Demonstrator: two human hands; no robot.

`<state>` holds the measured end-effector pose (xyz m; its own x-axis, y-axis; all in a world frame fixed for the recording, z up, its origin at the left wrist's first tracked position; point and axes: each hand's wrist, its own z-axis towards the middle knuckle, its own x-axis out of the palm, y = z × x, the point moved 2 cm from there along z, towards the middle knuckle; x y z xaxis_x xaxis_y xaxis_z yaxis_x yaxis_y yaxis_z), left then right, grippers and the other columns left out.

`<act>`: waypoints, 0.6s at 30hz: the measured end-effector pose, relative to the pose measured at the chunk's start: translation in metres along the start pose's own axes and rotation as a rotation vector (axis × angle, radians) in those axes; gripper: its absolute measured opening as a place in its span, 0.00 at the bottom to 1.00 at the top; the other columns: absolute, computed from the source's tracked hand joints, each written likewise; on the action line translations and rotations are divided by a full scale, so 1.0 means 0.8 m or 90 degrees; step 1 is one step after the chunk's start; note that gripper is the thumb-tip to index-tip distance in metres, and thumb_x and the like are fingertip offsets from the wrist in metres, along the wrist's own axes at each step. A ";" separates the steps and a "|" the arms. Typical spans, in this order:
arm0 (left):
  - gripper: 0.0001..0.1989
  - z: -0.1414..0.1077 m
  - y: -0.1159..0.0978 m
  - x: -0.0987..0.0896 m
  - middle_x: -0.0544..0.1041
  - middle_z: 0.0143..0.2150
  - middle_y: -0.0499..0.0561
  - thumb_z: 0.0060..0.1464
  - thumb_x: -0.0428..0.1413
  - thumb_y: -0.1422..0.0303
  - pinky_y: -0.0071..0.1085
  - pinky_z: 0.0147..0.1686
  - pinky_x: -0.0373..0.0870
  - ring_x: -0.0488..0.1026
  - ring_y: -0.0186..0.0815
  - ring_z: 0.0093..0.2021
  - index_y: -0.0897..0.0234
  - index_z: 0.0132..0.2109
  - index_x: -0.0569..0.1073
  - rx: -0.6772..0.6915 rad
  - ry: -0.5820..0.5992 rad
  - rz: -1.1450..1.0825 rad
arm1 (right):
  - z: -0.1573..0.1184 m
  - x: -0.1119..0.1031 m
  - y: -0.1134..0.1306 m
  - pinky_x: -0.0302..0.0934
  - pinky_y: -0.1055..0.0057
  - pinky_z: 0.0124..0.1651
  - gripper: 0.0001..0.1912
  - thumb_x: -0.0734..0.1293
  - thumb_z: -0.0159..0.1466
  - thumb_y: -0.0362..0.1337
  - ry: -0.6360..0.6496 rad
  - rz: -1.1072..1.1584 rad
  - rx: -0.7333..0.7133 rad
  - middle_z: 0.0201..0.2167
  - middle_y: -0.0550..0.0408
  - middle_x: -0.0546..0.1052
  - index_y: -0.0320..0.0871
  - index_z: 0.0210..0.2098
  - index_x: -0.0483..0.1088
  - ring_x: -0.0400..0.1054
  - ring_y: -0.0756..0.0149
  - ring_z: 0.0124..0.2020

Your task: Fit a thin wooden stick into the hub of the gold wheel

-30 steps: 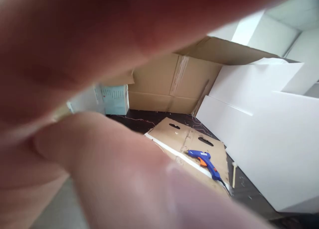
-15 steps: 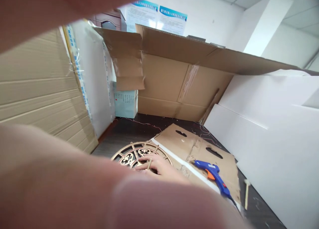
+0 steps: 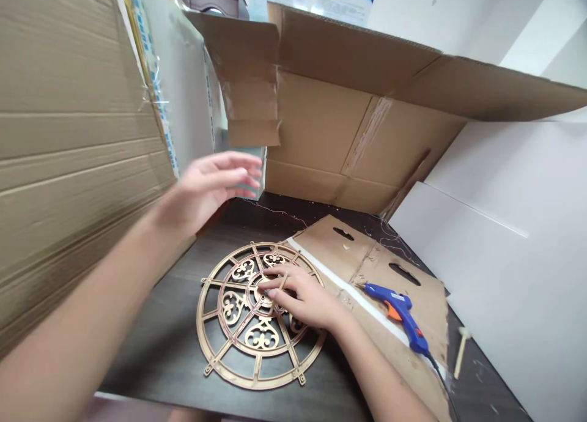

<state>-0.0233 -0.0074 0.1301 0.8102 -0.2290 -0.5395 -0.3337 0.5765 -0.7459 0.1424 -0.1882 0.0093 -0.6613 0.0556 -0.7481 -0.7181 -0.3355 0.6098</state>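
On the dark table [image 3: 183, 275], nearest the viewer, lies a round gold openwork ornament [image 3: 257, 315], flat. The right hand [image 3: 300, 296] rests on its centre, fingers pinching a thin stick, seemingly to steady it; what the fingertips cover is hidden. Right of the ornament, a blue glue gun [image 3: 398, 309] lies on flattened cardboard [image 3: 358, 257], its cord cut off. Beyond the ornament, the left hand [image 3: 206, 186] hovers empty, fingers spread and blurred, before a cardboard box [image 3: 330, 134].
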 end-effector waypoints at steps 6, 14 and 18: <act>0.27 0.019 0.076 0.073 0.72 0.19 0.50 0.58 0.49 0.48 0.33 0.31 0.60 0.68 0.35 0.24 0.63 0.22 0.74 -0.026 0.020 0.185 | -0.002 0.000 0.001 0.50 0.59 0.69 0.16 0.62 0.71 0.40 0.005 -0.005 0.006 0.61 0.54 0.71 0.51 0.54 0.77 0.58 0.62 0.66; 0.28 -0.005 0.154 0.091 0.73 0.21 0.52 0.59 0.46 0.47 0.33 0.29 0.55 0.70 0.39 0.27 0.61 0.20 0.70 -0.035 0.030 0.290 | -0.002 0.000 -0.003 0.52 0.60 0.68 0.16 0.63 0.71 0.40 0.009 -0.011 0.000 0.62 0.54 0.70 0.50 0.55 0.76 0.60 0.62 0.65; 0.28 -0.007 0.154 0.099 0.82 0.35 0.56 0.61 0.42 0.48 0.34 0.33 0.60 0.77 0.48 0.39 0.59 0.34 0.81 -0.078 0.056 0.354 | -0.002 0.001 -0.007 0.52 0.58 0.69 0.16 0.63 0.71 0.41 0.006 -0.008 0.002 0.62 0.54 0.70 0.49 0.54 0.76 0.60 0.61 0.65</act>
<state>-0.0027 0.0413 -0.0069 0.4549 0.0148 -0.8904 -0.7559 0.5351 -0.3773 0.1456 -0.1876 0.0049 -0.6498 0.0517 -0.7584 -0.7275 -0.3316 0.6007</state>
